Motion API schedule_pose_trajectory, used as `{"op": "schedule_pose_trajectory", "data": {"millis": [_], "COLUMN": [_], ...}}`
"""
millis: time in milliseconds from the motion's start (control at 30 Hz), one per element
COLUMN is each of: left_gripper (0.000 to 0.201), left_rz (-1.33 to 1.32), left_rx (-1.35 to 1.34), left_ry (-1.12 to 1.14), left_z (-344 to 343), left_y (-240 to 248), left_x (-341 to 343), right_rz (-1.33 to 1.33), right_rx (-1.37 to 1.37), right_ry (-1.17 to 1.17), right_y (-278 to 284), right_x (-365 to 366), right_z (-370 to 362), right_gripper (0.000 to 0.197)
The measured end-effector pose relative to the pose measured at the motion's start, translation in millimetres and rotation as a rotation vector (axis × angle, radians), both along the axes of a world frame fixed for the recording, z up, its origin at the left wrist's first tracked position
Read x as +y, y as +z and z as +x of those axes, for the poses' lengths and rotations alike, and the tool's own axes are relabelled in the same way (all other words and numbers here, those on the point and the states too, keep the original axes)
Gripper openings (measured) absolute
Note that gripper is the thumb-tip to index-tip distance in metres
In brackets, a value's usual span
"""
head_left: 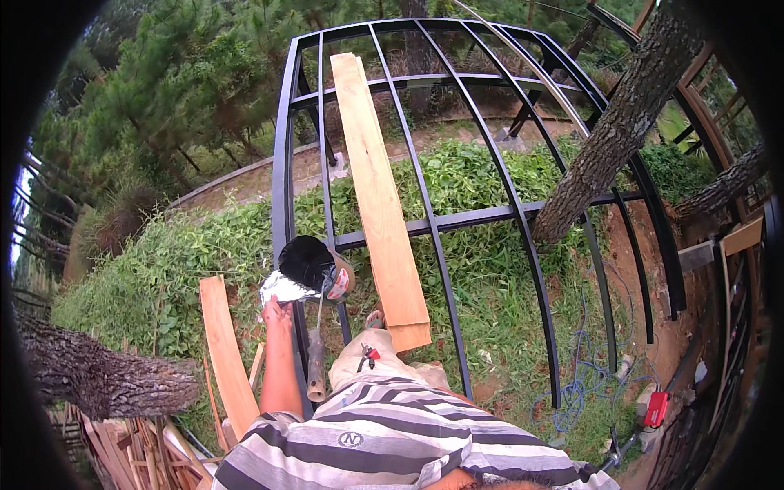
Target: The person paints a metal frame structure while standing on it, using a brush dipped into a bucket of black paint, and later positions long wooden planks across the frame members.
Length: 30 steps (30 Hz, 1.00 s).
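Note:
My left hand [276, 310] is on the left, its fingers closed on the lower edge of a white crumpled sheet [286, 287], which may be cloth or plastic. The sheet lies against the rim of a bucket [340, 278] with a dark inside and a light outer wall. Below the bucket is a thin metal rod ending in a thick, greyish, stained handle [317, 367]; what it belongs to is hard to make out. My right hand is out of sight; only a bit of my right arm shows at the lower edge.
Ahead spreads a black metal frame of long bars [457, 219], open to the plants below. Wooden planks [380, 196] lie lengthwise across it. Another plank [226, 351] leans at left. Tree trunks [604, 139] rise close by. Blue cable [572, 400] and a red box [656, 408] lie at right.

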<state>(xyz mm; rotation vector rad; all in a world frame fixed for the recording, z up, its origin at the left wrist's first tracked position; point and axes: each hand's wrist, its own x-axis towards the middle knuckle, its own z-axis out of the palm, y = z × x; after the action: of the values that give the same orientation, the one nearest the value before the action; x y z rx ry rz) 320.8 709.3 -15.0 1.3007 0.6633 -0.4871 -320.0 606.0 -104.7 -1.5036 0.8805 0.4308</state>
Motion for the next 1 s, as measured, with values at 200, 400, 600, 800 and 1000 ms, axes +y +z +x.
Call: {"op": "schedule_pose_trajectory", "data": {"millis": [200,400,600,800,1000], "left_gripper": [0.021,0.016,0.022,0.026,0.03], "left_rz": [-0.24,0.01,0.033,0.074,0.145], "left_rx": [-0.225,0.086,0.114,0.073,0.079], "left_ry": [-0.011,0.063,0.004,-0.035,-0.113], "left_z": [-51,43,99,142,183], "left_y": [23,-7,-16,2,18], "left_x": [55,81,52,3,-38], "right_rz": [-0.049,-0.086,-0.34,-0.725,-0.865], "right_rx": [0.082,0.098,0.249,0.305,0.17], "right_ry": [0.223,0.392,0.164,-0.157,-0.303], "right_y": [49,81,118,177,231], "right_x": [-45,-90,-144,-229,-296], "right_z": [4,98,193,264,383], "right_gripper": [0.063,0.063,0.057,0.054,0.063]}}
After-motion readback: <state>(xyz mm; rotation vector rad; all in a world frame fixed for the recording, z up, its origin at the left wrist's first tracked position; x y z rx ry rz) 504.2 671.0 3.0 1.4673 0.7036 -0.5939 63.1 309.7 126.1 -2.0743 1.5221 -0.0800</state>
